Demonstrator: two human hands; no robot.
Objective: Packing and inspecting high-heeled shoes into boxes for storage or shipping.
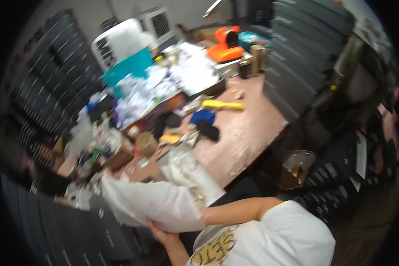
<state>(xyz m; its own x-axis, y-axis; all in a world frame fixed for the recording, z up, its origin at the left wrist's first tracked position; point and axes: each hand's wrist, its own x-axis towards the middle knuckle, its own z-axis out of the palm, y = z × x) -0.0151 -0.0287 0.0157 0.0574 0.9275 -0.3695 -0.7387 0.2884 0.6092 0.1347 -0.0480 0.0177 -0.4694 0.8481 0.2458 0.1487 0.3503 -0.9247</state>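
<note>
Left hand is clamping the underside of a white bag, which is bulging above that grip and spreading to both sides. To the grip's right, the right forearm is running into the bag, hiding the right hand, whose hold cannot be told. Work seems partway: the reach inside is made, withdrawal is not. Beyond the grip, a pale packet is lying on the pink table.

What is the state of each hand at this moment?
Left hand: holding the white bag at its lower edge.
Right hand: hidden inside it; open or closed cannot be told.
</note>
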